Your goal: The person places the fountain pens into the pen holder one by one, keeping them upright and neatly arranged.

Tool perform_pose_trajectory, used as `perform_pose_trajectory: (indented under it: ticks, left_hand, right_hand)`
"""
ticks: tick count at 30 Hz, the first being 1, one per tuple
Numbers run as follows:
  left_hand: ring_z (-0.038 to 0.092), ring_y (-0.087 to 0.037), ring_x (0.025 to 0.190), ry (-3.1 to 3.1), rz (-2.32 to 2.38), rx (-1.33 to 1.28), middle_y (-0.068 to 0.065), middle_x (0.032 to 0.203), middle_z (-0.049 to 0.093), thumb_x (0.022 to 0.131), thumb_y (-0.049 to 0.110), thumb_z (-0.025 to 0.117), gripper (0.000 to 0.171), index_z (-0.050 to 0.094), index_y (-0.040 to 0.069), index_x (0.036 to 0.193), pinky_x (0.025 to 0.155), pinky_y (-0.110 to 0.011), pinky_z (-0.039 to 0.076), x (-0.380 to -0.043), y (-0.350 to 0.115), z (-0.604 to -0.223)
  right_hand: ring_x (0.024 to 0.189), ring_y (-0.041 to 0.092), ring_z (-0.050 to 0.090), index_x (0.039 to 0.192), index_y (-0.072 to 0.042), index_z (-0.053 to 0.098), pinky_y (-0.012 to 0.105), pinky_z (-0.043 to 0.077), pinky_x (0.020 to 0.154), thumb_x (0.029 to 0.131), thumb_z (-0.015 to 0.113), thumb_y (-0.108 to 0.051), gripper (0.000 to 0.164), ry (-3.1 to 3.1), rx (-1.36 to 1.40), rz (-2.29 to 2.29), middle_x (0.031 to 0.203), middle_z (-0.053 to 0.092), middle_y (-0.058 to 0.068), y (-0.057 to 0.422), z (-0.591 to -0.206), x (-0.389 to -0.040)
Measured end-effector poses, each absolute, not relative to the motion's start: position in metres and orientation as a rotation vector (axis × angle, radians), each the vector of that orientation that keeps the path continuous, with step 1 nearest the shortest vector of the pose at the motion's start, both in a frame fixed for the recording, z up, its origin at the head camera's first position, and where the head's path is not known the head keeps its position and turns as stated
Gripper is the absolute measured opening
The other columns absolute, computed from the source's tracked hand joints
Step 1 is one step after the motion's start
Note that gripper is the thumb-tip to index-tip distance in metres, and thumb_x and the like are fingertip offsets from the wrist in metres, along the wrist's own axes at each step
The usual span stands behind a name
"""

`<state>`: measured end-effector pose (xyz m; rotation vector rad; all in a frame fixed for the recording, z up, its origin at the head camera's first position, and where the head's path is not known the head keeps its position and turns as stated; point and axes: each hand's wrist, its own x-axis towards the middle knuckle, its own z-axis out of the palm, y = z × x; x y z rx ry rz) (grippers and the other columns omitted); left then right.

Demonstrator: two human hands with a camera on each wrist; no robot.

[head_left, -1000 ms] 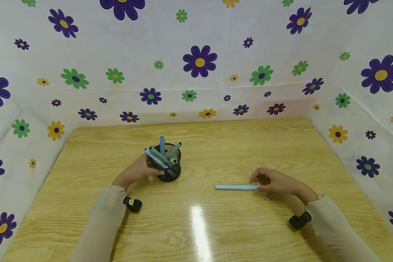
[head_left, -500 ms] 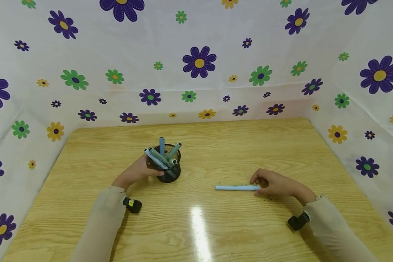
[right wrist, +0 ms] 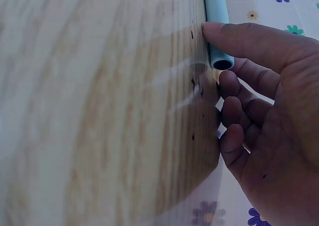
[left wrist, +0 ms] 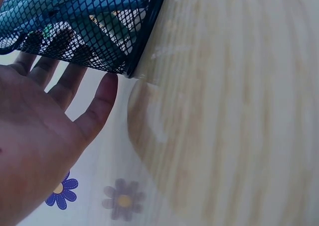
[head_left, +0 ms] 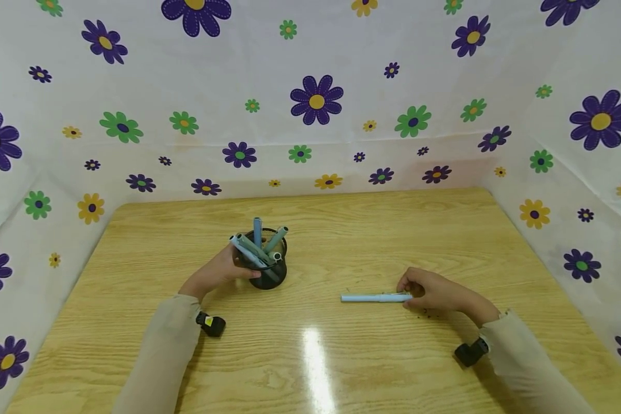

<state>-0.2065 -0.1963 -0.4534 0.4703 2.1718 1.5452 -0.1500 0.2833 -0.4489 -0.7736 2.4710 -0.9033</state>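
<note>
A black mesh pen holder [head_left: 269, 277] stands upright on the table, left of centre. Several blue and green pens [head_left: 253, 247] lean inside it. My left hand [head_left: 219, 271] grips the holder from its left side, the thumb near the base; in the left wrist view the fingers lie along the mesh [left wrist: 99, 32]. To the right, a light blue pen [head_left: 372, 298] lies flat on the wood, roughly crosswise. My right hand [head_left: 437, 290] pinches that pen's right end between thumb and forefinger. In the right wrist view the other fingers curl below the pen's dark end [right wrist: 223, 64].
The wooden table [head_left: 310, 230] is backed and flanked by white cloth [head_left: 269, 69] printed with flowers. Small dark specks [head_left: 426, 313] mark the wood under my right hand. A light reflection [head_left: 315, 362] shines near the front.
</note>
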Motion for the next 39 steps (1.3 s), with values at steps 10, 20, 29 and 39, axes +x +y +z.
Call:
perform_pose_trajectory:
  ticks: [10,20,29,39]
  left_hand:
    - [0.043,-0.038,0.124,2.188,1.535,0.455,-0.022,0.140,0.039,0.080,0.019,0.078,0.089,0.022,0.007,0.147,0.106,-0.054,0.033,-0.207,-0.196,-0.454]
    - [0.045,-0.037,0.122,2.171,1.544,0.445,-0.022,0.140,0.039,0.081,0.019,0.078,0.089,0.021,0.006,0.148,0.103,-0.048,0.036,-0.205,-0.194,-0.451]
    - [0.045,-0.038,0.123,2.162,1.552,0.448,-0.023,0.140,0.039,0.080,0.019,0.078,0.090,0.020,0.007,0.148,0.104,-0.050,0.035,-0.205,-0.194,-0.451]
    - [0.044,-0.038,0.124,2.165,1.548,0.437,-0.023,0.140,0.038,0.080,0.020,0.079,0.091,0.020,0.007,0.149,0.105,-0.052,0.035,-0.204,-0.195,-0.451]
  right_hand:
    - [0.080,0.001,0.051,0.105,-0.009,0.058,0.023,0.047,0.071,0.091,0.066,-0.017,0.018,2.457,-0.794,-0.955,0.099,0.058,0.003,0.285,-0.453,-0.150]
    - [0.075,0.001,0.053,0.105,-0.008,0.060,0.023,0.048,0.067,0.092,0.065,-0.017,0.016,2.436,-0.746,-0.975,0.092,0.062,0.002,0.285,-0.446,-0.152]
    - [0.078,0.001,0.054,0.105,-0.008,0.061,0.023,0.048,0.069,0.093,0.063,-0.017,0.015,2.469,-0.730,-0.962,0.092,0.064,0.002,0.285,-0.435,-0.151]
    - [0.072,0.003,0.051,0.104,-0.008,0.061,0.024,0.044,0.065,0.093,0.062,-0.011,0.011,2.478,-0.791,-1.094,0.084,0.064,0.007,0.281,-0.422,-0.152]
